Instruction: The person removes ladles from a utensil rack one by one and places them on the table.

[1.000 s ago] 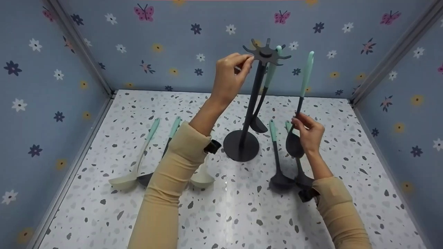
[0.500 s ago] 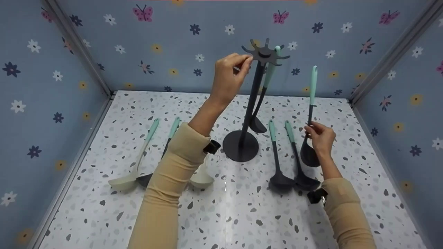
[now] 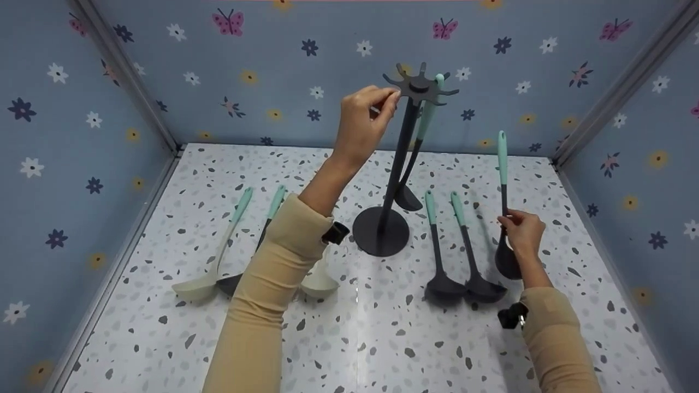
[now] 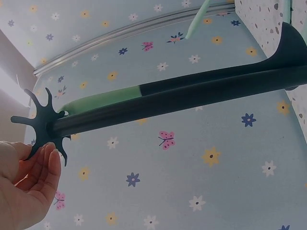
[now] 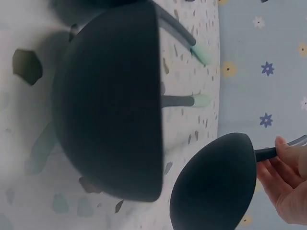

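My left hand [image 3: 365, 123] pinches one hook at the top of a black utensil stand [image 3: 401, 158] with a round base. From the far side of the stand hangs a black ladle with a mint handle [image 3: 427, 120]. Thumb and fingers of my right hand [image 3: 527, 234] pinch the dark lower shaft of another mint-handled black ladle [image 3: 503, 158], held upright, handle up. Its bowl [image 5: 216, 187] shows in the right wrist view. Just left of it, two black ladles [image 3: 445, 286] [image 3: 483, 289] lie on the table, handles pointing away.
Left of the stand lie a cream ladle [image 3: 196, 286], a black ladle [image 3: 229, 284] partly under my left sleeve, and another cream utensil [image 3: 319, 281] mostly hidden by that arm. The speckled table [image 3: 382, 338] is bounded by flowered blue walls [image 3: 273, 65] at the back and sides.
My right hand has carried its ladle to the right, down and nearer to me, uncovering the second black ladle on the table. The left hand stays on the stand's hook.
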The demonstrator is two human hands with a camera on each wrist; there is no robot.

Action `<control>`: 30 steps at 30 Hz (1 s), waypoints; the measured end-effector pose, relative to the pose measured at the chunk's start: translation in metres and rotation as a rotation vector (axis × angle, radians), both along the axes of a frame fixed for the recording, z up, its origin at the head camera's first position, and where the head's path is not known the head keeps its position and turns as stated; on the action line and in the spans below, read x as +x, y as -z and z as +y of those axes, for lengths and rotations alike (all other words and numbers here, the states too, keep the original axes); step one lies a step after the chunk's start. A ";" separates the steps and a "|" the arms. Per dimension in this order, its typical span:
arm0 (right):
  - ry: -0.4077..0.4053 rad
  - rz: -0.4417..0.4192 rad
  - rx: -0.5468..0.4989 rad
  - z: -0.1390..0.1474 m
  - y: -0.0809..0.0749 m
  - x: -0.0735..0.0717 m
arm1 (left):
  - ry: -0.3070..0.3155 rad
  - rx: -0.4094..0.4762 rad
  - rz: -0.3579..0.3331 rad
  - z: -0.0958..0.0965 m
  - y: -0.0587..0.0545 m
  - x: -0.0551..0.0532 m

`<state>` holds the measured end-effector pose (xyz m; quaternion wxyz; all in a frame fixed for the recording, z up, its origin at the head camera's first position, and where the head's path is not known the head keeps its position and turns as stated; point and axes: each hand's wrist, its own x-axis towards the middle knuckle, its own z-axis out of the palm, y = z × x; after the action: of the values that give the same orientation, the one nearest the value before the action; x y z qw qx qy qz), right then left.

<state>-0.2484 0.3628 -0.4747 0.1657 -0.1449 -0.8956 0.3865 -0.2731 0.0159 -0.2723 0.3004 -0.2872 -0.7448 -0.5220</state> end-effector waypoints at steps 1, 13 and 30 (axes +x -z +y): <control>-0.002 -0.009 0.009 0.002 0.001 0.001 | 0.002 0.002 -0.003 0.000 0.000 0.000; -0.037 -0.120 0.184 0.023 0.019 0.009 | 0.000 -0.002 -0.006 -0.001 -0.001 0.001; -0.100 -0.353 0.239 0.028 0.035 0.015 | 0.005 0.000 0.004 0.000 0.001 -0.001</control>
<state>-0.2337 0.3911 -0.5094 0.0029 -0.1448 -0.9564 0.2537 -0.2737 0.0158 -0.2734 0.3004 -0.2903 -0.7436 -0.5221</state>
